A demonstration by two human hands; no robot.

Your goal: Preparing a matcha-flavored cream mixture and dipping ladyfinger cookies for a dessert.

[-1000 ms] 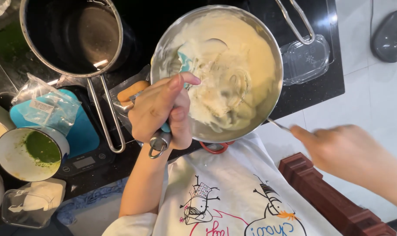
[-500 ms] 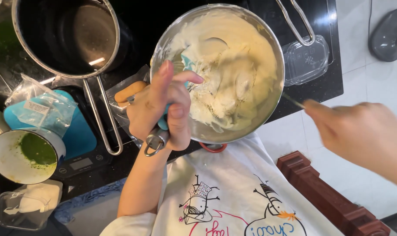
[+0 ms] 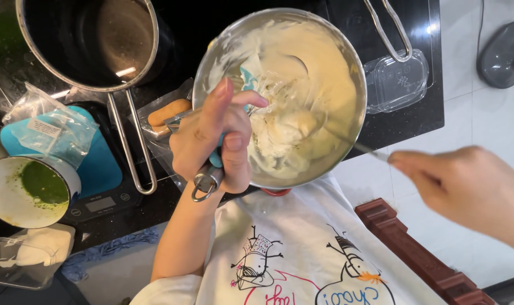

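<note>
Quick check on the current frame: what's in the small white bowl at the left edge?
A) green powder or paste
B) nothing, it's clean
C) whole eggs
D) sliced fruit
A: the small white bowl shows a green patch smeared on its inside, left of the left hand that grips a utensil handle at the steel mixing bowl.

Two hands [image 3: 214,144], one bowl [image 3: 347,62], one saucepan [image 3: 36,51]

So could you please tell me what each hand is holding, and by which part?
The left hand grips a whisk by its metal handle. The right hand pinches the end of a thin utensil reaching into the mixing bowl.
</note>
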